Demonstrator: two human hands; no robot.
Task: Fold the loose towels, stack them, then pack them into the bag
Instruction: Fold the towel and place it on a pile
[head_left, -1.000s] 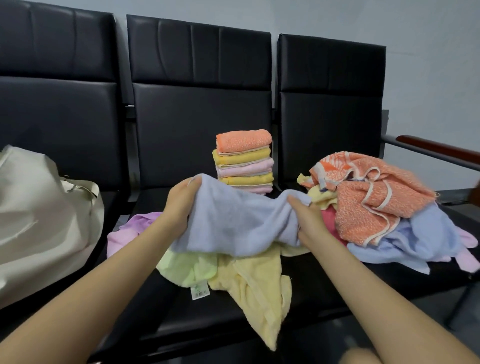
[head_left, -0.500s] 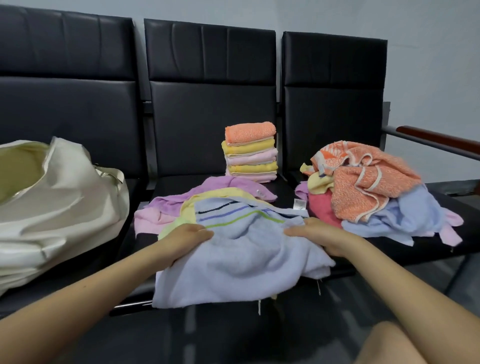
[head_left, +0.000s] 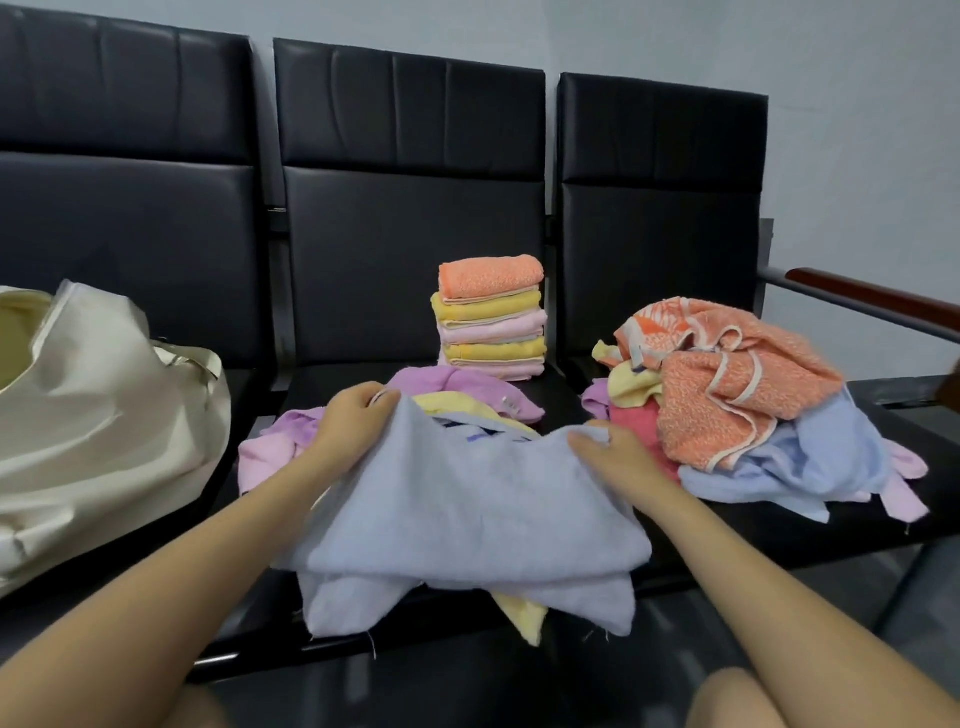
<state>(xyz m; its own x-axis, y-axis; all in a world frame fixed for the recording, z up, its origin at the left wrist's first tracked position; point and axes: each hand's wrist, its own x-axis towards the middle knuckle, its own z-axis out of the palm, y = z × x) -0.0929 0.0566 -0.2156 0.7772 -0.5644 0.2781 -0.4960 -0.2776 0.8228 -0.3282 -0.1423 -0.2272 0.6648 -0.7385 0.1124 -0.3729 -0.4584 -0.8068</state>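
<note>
— On the middle seat of a black bench, both hands work a pale blue towel (head_left: 467, 509): the left hand (head_left: 358, 421) pinches its far left corner, the right hand (head_left: 613, 457) grips the far right edge.

— Best approach?

— Probably match the corners and pull the cloth taut before creasing. It looks limp, rumpled, frayed at the hem, draped over the seat's front edge, with the folded stack (head_left: 491, 317) behind.
</note>
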